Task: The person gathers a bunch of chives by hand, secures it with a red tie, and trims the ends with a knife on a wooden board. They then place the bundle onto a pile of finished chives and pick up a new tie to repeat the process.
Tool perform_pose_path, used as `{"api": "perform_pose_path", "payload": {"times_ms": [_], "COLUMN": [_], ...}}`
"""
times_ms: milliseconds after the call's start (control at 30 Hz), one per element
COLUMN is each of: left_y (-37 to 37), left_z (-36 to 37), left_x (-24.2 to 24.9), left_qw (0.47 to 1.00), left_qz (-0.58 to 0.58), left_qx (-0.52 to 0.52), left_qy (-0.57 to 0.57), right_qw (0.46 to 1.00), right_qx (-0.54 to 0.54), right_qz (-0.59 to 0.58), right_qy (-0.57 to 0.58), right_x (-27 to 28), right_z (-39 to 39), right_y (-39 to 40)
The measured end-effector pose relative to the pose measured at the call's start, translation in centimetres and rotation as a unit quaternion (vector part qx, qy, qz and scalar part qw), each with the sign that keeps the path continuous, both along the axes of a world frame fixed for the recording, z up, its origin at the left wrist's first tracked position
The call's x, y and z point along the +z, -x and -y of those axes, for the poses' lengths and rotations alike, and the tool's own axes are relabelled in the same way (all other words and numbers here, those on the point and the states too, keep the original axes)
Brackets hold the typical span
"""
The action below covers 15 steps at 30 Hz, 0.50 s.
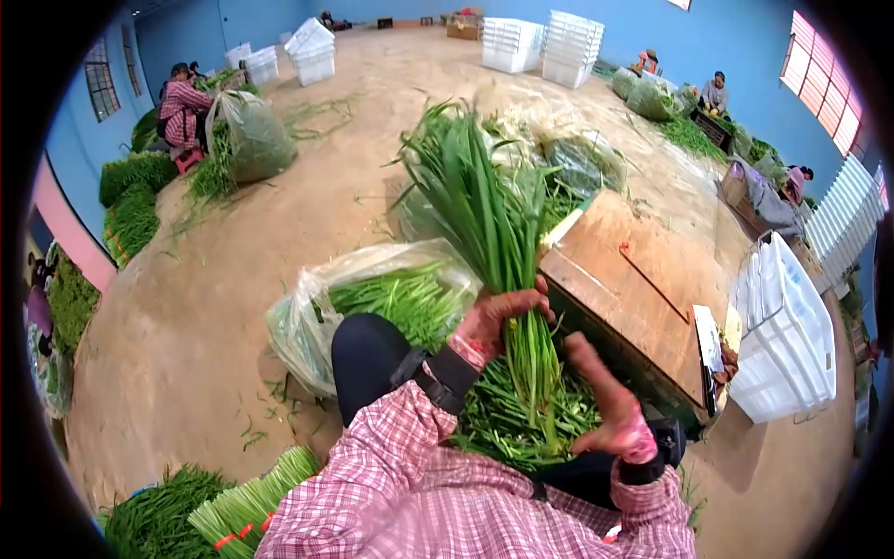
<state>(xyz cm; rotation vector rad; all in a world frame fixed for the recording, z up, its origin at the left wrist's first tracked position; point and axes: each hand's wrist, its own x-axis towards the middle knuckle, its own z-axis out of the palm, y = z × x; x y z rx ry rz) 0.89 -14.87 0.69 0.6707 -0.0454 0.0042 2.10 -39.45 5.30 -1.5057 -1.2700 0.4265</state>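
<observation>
Here the person sits low on an earthen floor [186,326], pink plaid sleeves in the foreground, both hands working one bunch of green chives [484,214]. The left hand [494,321] wraps the bunch where the stalks narrow, its fingers [526,300] curled tight around them, so the leaves fan upward and outward above the fist. The right hand [610,401] sits lower and to the side, fingers partly bent and touching the lower stalks of the same bunch; whether they pinch a stalk or only brush it cannot be told. The bunch stands nearly upright over the lap, its stalk ends reaching down into a loose heap of cut chives [521,424] lying across the knees. Just beside the left knee lies a clear plastic bag [307,317] stuffed with more greens. To the right stands a wooden desk [643,279], its top bare but for a thin reddish stick [654,282] lying aslant; a stack of white plastic crates [787,335] sits just beyond its far edge. At the lower left, tied bundles with pale cut ends [251,508] lie on the floor. Well apart, along the blue wall on the left, another person in a plaid shirt [182,112] sits beside a bulging bag of greens [256,140]; more white crates [540,47] stand stacked at the far end, and other workers sit along the right wall.
</observation>
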Motion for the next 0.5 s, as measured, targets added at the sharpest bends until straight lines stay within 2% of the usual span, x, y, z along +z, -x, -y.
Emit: {"api": "perform_pose_path", "payload": {"times_ms": [33,67,100,133,200,267,300,333,400,433,467,500], "left_y": [0.0,-0.6,-0.9,-1.2,-1.8,-1.7,-1.2,-0.7,-1.7,-1.6,-1.8,-1.9], "left_z": [0.6,1.0,1.7,2.4,3.7,3.1,2.5,2.0,-0.6,-1.5,-2.3,-2.5], "left_x": [0.8,0.4,0.2,-0.1,-0.8,-1.5,-0.9,0.0,-1.1,-0.8,-0.1,0.7], "left_qw": [0.997,0.994,0.990,0.985,0.981,0.966,0.981,0.980,0.980,0.997,0.993,0.994], "left_qz": [0.013,0.033,0.039,0.045,0.041,0.055,0.067,0.084,0.108,0.040,0.054,0.075], "left_qx": [0.065,0.081,0.107,0.132,0.165,0.201,0.153,0.144,0.082,0.017,0.017,0.031], "left_qy": [-0.050,-0.070,-0.086,-0.102,-0.094,-0.155,-0.104,-0.107,-0.143,-0.070,-0.099,-0.068], "right_qw": [0.997,0.989,0.967,0.952,0.935,0.933,0.937,0.960,0.970,0.970,0.971,0.974], "right_qx": [-0.066,-0.134,-0.218,-0.255,-0.286,-0.324,-0.323,-0.266,-0.224,-0.215,-0.204,-0.188], "right_qz": [-0.025,-0.053,0.016,0.055,-0.087,-0.071,-0.040,-0.054,-0.016,-0.011,-0.003,-0.001], "right_qy": [0.011,0.026,0.130,0.162,0.189,0.138,0.129,0.062,0.097,0.111,0.124,0.123], "right_x": [-0.4,-0.7,-0.3,-1.1,-3.6,-6.9,-7.9,-7.7,-6.9,-6.2,-5.7,-5.7], "right_z": [0.0,-0.1,-1.6,-3.5,-6.5,-8.1,-8.3,-7.7,-7.1,-6.8,-6.6,-6.3], "right_y": [-1.1,-1.6,-1.4,-1.3,-1.1,-1.9,-2.1,-2.3,-3.0,-2.8,-2.8,-3.0]}}
